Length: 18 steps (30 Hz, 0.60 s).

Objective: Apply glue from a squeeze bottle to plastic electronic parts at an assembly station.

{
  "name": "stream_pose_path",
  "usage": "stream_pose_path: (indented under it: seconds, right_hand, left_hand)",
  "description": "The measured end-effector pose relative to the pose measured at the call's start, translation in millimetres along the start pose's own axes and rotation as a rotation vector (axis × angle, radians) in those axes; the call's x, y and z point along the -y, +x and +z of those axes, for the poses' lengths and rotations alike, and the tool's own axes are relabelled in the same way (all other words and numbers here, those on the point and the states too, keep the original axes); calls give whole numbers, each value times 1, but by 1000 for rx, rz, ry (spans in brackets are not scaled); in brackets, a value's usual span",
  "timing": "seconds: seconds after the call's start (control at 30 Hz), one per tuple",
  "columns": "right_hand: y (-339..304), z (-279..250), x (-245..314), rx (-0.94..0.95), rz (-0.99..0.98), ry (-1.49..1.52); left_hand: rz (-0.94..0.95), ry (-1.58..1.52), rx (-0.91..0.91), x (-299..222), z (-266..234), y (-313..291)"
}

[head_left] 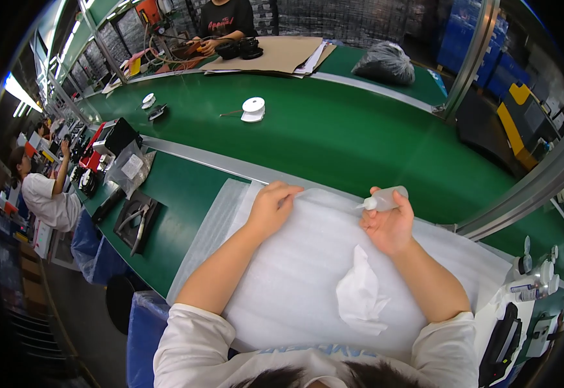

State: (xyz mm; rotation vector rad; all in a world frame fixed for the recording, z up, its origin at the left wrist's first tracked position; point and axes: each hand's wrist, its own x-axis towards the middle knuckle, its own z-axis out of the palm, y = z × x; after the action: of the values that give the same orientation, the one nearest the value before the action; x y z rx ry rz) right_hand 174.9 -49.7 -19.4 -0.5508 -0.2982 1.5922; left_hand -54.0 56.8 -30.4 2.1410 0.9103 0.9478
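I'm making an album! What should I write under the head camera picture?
The right hand holds a squeeze bottle near white sheeting where a crumpled tissue lies.

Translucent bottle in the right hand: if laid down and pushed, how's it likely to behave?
The bottle would probably roll, since its body looks round. Its translucent, plastic-looking wall may give under a firm push. The narrow white nozzle sticks out at one end, so it could snag.

1 squeeze btl (pixel 395 198), 1 crumpled tissue (pixel 359 292), wearer's 2 hands (pixel 271 212) (pixel 390 227) & 1 blk plastic bag (pixel 385 63).
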Motion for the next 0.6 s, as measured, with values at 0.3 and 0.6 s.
stream_pose_path:
  seconds: [0.3, 0.6]
  right_hand:
    - [1, 2, 3, -3, -16, -10]
    - [-2, 1, 4, -42, -11, 6]
  left_hand:
    - [-175, 53, -58, -3, -6, 3]
    - [-156, 305, 297, -6, -13, 52]
